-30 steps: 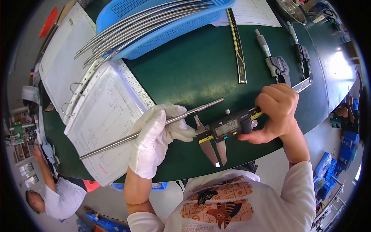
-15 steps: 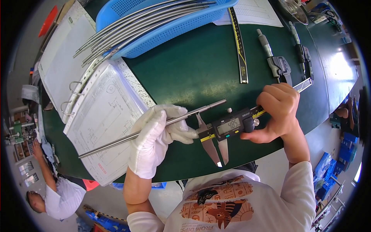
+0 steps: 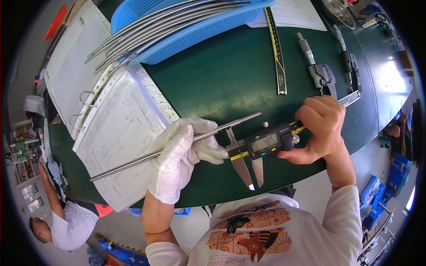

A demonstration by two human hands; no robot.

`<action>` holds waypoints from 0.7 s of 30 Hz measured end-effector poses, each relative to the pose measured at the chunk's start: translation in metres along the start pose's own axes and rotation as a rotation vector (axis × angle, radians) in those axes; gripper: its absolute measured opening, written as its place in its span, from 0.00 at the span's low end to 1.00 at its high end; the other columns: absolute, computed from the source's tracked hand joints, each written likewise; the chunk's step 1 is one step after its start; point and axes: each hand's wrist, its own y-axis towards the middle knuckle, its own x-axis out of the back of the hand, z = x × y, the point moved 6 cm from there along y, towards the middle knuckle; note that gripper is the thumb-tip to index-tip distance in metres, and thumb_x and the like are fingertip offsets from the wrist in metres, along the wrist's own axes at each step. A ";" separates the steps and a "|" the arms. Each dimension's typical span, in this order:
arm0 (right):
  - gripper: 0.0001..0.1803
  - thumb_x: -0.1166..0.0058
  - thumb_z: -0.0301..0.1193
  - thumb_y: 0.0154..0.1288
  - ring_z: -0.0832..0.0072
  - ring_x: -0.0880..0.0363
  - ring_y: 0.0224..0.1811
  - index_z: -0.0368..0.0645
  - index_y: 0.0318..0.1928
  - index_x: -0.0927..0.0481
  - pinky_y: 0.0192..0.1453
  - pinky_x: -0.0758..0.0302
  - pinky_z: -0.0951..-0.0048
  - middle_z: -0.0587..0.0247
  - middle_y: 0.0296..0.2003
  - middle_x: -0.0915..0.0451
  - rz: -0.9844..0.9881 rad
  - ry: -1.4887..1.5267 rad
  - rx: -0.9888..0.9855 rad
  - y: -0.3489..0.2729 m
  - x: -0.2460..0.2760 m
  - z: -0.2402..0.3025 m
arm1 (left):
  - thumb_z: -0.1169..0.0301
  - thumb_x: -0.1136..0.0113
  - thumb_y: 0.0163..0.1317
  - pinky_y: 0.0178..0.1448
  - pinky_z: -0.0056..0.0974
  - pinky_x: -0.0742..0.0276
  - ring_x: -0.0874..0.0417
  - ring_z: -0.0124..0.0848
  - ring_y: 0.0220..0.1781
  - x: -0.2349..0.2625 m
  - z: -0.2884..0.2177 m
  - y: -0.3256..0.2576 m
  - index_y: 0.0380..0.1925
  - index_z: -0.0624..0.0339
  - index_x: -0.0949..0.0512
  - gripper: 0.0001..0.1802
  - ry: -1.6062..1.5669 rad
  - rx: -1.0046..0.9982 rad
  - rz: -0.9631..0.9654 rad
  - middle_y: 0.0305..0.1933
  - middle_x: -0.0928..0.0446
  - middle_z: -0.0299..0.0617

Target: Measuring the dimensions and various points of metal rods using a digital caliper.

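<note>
Workshop in head view: green table (image 3: 213,88) fills the middle, pale floor (image 3: 304,193) past its near edge, co-worker (image 3: 73,226) in a white top at lower left, blue bins (image 3: 375,195) at lower right. Left hand (image 3: 177,159), white glove, clamped round the rod (image 3: 126,166), fingers wrapped over its middle. Rod is slim, metallic, slanted up to the right: left end above the binder pages (image 3: 126,128), right end above the table, a bit thinner toward that tip. Right hand (image 3: 320,128), bare, clamped on the caliper (image 3: 278,141): fingers curled round the beam, thumb pointing left by the slider. Caliper's display (image 3: 264,142) faces up with digits showing. Long lower jaws point toward the near table edge, slightly apart; small upper jaws sit right at the rod near its thin end, can't tell if they touch. Glove fingertips are just beside the caliper's left end, contact unclear. Blue basket (image 3: 199,46) at the top, more rods (image 3: 168,20) lying in it and sticking out past its left end. Binder rings (image 3: 88,98) stand left of the pages. Scaled strip (image 3: 277,57) runs down from the basket's right corner, paper sheet (image 3: 299,15) beside it. Further right, two micrometers (image 3: 322,77) side by side, the left one just above the right hand. Metal bowl (image 3: 338,13) at top right, partly cut off.
</note>
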 end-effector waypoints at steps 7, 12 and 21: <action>0.24 0.40 0.50 0.34 0.68 0.39 0.11 0.44 0.15 0.34 0.15 0.44 0.72 0.66 0.12 0.41 0.032 0.063 0.016 0.000 -0.003 0.002 | 0.67 0.61 0.64 0.36 0.36 0.22 0.21 0.38 0.28 0.002 0.003 0.002 0.40 0.75 0.30 0.18 -0.072 -0.003 0.064 0.29 0.26 0.49; 0.22 0.41 0.47 0.33 0.68 0.39 0.11 0.44 0.15 0.34 0.15 0.44 0.71 0.67 0.12 0.40 0.025 0.086 0.003 -0.001 -0.003 0.004 | 0.67 0.60 0.63 0.35 0.35 0.22 0.21 0.35 0.28 0.000 0.002 0.002 0.40 0.74 0.30 0.17 -0.049 0.000 0.078 0.29 0.26 0.48; 0.21 0.41 0.46 0.32 0.68 0.42 0.10 0.45 0.14 0.36 0.13 0.47 0.70 0.67 0.12 0.42 0.014 0.100 -0.020 -0.005 -0.004 0.002 | 0.68 0.59 0.62 0.33 0.35 0.22 0.22 0.34 0.28 0.001 0.003 0.002 0.39 0.73 0.30 0.16 -0.036 -0.024 0.069 0.28 0.26 0.48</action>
